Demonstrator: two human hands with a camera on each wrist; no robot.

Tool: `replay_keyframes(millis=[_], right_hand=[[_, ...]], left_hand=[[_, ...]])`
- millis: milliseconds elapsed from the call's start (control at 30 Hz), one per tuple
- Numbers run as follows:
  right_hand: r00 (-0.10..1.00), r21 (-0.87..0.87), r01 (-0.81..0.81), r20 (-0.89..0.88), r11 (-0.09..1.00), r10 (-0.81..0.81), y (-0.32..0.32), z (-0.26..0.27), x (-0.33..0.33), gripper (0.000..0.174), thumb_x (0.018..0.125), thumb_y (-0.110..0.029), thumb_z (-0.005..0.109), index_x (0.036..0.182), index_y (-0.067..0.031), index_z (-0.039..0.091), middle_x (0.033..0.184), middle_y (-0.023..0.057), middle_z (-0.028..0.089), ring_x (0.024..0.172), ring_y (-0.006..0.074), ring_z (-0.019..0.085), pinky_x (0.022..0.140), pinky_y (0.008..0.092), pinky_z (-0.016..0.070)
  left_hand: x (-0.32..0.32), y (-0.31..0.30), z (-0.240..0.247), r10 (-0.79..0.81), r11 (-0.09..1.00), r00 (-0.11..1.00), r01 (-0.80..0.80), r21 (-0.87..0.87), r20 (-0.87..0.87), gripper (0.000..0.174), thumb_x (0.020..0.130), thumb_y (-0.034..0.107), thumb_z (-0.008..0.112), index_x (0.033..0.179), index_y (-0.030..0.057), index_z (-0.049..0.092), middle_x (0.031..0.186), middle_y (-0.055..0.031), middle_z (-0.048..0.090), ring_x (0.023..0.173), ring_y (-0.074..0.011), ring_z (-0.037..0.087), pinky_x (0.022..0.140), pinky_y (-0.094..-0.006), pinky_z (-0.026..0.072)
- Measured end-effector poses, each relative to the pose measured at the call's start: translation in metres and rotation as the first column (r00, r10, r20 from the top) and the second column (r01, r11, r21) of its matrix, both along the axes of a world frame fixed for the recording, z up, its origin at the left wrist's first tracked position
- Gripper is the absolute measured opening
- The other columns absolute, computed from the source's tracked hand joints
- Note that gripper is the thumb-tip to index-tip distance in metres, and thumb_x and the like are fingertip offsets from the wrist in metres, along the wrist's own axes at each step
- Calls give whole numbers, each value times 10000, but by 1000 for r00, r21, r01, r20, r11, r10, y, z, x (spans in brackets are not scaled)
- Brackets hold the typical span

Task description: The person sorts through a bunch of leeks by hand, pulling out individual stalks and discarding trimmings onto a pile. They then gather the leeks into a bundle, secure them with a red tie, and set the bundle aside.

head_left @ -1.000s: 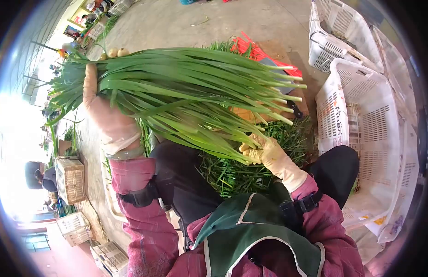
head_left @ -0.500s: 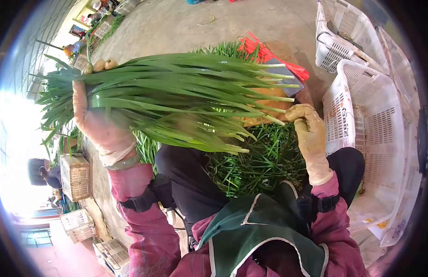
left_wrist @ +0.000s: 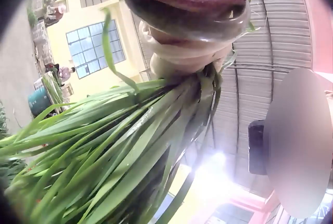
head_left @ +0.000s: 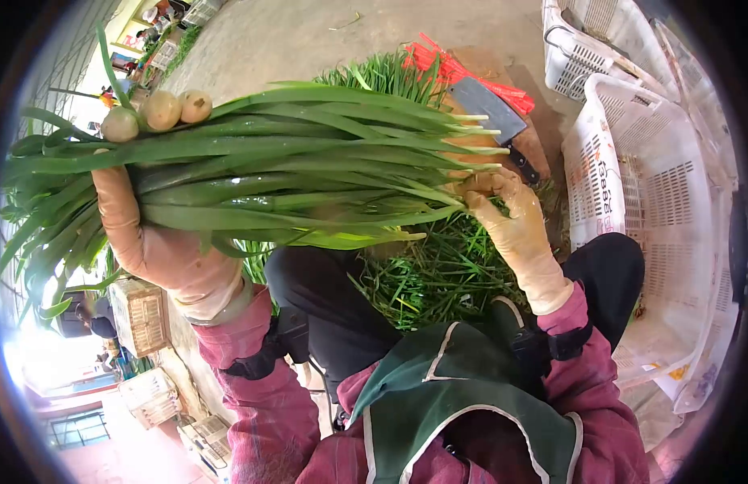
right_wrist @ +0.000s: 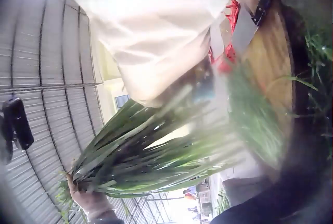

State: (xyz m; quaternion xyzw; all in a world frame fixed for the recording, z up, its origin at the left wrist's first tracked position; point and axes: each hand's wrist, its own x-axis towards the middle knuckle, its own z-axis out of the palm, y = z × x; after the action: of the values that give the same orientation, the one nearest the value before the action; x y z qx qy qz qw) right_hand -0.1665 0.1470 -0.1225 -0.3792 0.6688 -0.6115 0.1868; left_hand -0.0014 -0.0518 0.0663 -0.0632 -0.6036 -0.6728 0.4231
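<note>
My gloved left hand (head_left: 156, 250) grips a thick bunch of chive-like greens (head_left: 309, 161) near the leafy end, its fingers wrapped over the top. The long flat leaves lie sideways across the head view, their pale stem ends pointing right. At those ends, my gloved right hand (head_left: 511, 230) pinches a stem with thumb and fingertips. In the left wrist view, leaf tips (left_wrist: 119, 156) fan out below the wrist. Behind the stem ends, a cleaver (head_left: 487, 109) with a black handle lies on a wooden block (head_left: 539, 137).
Red strips (head_left: 511, 97) lie beside the cleaver. Loose greens (head_left: 414, 282) are heaped on the ground between my knees, and more leaves (head_left: 382, 77) lie behind the bunch. White plastic crates (head_left: 660, 202) stand to the right; other crates (head_left: 140, 319) are far left.
The right hand left the lower stems, moved right and up away from the bunch, and came back to pinch a stem end. The bunch has come nearer and shifted left, still in the left hand.
</note>
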Motion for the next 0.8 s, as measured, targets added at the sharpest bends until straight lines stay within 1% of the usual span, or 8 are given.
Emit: replay_keyframes(millis=[133,200,233,400,500,600,633,800], right_hand=[[921,-154,-190,314,970,230,3,2,3,239,901,-22,480,1099,-25,614,1049,69,617,981,136,560,879,279,428],[886,-230,-203,371,952,278,5,14,10,268,897,2,460,1129,-15,592,1075,68,609,984,129,556,865,277,435],[879,-139,-204,410,969,244,6,21,12,240,903,16,497,1128,-7,579,1036,59,619,967,127,570,836,256,445],[811,-167,-146,544,975,214,1,4,14,166,878,10,610,1044,-8,608,940,35,644,871,114,598,799,237,459],[726,-148,-149,655,978,209,-3,-1,12,128,828,24,668,946,-6,628,942,38,650,860,111,591,792,243,463],[790,-85,-187,580,979,201,-3,-9,10,132,801,36,686,906,-14,625,914,28,646,861,112,584,792,246,463],[805,-115,-182,553,977,215,-2,-8,10,125,789,45,689,876,-17,624,896,22,640,857,113,580,791,248,464],[729,-133,-283,614,950,303,3,-5,3,130,803,14,696,902,-10,614,917,50,630,868,132,587,807,263,477]], left_hand=[[-1,3,2,2,999,1000,-3,50,22,353,993,298,392,1130,10,541,1125,-167,556,1113,-307,485,995,-459,363],[-3,5,2,156,985,985,-160,58,68,360,995,287,386,1138,-8,535,1117,-176,574,1102,-309,514,990,-456,388],[-5,6,1,230,970,969,-236,57,91,364,995,281,383,1143,-16,532,1113,-180,583,1097,-309,529,988,-455,400],[-11,5,-1,397,906,909,-410,107,125,300,987,216,403,1077,-18,567,1010,-206,635,963,-319,607,882,-432,476],[-12,6,-2,484,863,847,-503,38,220,296,989,218,407,1079,-15,566,995,-201,646,912,-292,628,828,-398,507],[-15,10,-10,546,838,805,-530,-131,232,292,990,209,410,1094,-16,562,990,-202,653,856,-270,643,769,-371,530],[-15,10,-7,479,863,834,-505,28,275,290,987,190,414,1099,-30,566,980,-207,656,835,-268,651,744,-359,541],[-15,-1,-14,466,848,812,-523,83,351,316,987,213,419,1051,-47,586,955,-189,666,826,-254,655,734,-348,544]])
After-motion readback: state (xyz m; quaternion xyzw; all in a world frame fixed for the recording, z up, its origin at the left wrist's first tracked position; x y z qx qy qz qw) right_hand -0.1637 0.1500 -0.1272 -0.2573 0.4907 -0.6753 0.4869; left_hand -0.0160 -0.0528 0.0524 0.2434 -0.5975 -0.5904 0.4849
